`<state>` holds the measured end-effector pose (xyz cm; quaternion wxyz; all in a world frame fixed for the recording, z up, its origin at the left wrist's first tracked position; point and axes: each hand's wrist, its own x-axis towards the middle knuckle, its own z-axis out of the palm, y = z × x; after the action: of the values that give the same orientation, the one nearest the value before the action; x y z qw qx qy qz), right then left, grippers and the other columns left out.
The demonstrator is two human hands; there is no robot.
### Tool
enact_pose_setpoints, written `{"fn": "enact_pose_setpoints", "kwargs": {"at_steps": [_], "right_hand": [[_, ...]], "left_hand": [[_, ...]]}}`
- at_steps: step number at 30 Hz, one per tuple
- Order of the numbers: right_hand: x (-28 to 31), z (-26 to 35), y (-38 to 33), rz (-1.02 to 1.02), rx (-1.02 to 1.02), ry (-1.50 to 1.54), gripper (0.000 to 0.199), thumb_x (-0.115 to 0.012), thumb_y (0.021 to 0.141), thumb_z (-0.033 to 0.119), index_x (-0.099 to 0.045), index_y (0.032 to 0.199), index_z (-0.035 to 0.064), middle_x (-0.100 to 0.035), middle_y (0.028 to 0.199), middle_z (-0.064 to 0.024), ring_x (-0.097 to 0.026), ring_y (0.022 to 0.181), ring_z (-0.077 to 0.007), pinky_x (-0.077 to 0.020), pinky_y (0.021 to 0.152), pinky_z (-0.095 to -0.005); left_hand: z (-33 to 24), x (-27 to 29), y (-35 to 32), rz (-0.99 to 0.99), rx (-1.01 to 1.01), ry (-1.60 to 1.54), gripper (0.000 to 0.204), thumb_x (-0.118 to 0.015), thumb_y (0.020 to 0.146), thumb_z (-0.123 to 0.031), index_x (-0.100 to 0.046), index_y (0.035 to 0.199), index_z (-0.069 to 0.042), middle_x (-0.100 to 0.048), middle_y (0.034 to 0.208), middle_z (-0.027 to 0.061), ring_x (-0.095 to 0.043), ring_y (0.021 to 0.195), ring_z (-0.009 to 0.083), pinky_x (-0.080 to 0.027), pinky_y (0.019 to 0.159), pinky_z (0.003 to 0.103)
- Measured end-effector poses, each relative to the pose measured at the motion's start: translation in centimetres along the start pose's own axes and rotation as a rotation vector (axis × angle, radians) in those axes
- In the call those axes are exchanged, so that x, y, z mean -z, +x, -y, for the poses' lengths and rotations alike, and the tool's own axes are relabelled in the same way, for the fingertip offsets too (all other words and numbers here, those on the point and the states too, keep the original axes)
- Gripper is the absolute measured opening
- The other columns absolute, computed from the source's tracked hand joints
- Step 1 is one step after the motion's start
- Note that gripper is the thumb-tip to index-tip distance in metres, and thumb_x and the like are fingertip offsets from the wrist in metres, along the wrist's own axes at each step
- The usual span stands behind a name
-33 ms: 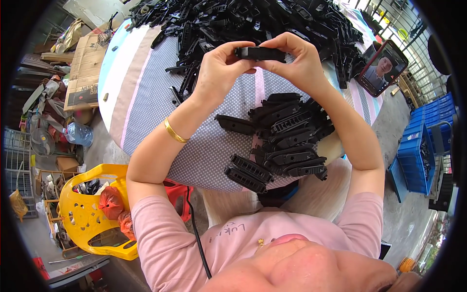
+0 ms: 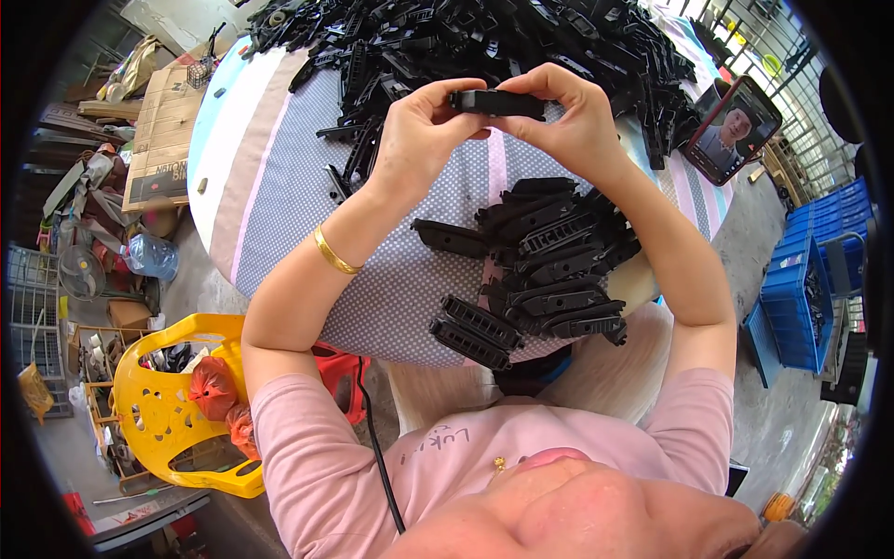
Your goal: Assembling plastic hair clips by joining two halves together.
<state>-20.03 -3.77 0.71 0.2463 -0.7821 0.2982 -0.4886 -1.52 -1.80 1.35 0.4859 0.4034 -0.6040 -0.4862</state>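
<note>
Above the round desk draped in a striped and dotted cloth (image 2: 298, 196), on the side where the big heap lies, a narrow, elongated black plastic piece (image 2: 507, 104) is held level between two bare hands. The left hand (image 2: 424, 126) has its thumb and fingers curled closely around the piece's left end; the right hand (image 2: 570, 116) pinches the other end between thumb and bent fingers, with a small gap under the curve of its palm. A smooth gold-coloured bangle (image 2: 335, 250) circles the left forearm over the desk.

Across the far part of the desk spreads a large, tangled heap of glossy black plastic parts (image 2: 428, 42). On the desk's near part, between the forearms, sits a smaller cluster of similar black parts (image 2: 549, 261), laid roughly side by side and overlapping; two slotted black pieces (image 2: 475, 333) lie together at its left, close to the desk's near edge.

At the desk's right edge a dark, red-edged phone (image 2: 731, 130) stands tilted, its screen lit with a person. Right of the desk are blue plastic crates (image 2: 796, 321); left of the desk, near its front, is a yellow plastic chair (image 2: 154, 410) bearing knotted red plastic bags (image 2: 213, 388).
</note>
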Motion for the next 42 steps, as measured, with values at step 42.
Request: {"fn": "enact_pose_setpoints", "kwargs": {"at_steps": [42], "right_hand": [[6.1, -0.9, 0.6, 0.473, -0.394, -0.958, 0.034, -0.070, 0.068, 0.026, -0.065, 0.094, 0.0040, -0.066, 0.086, -0.0099, -0.063, 0.083, -0.0255, -0.0493, 0.075, -0.0347]], "left_hand": [[2.2, 3.8, 2.1, -0.102, -0.657, 1.323, 0.034, -0.055, 0.072, 0.000, -0.061, 0.105, -0.004, -0.056, 0.110, 0.0120, -0.049, 0.105, 0.0297, -0.040, 0.092, 0.038]]}}
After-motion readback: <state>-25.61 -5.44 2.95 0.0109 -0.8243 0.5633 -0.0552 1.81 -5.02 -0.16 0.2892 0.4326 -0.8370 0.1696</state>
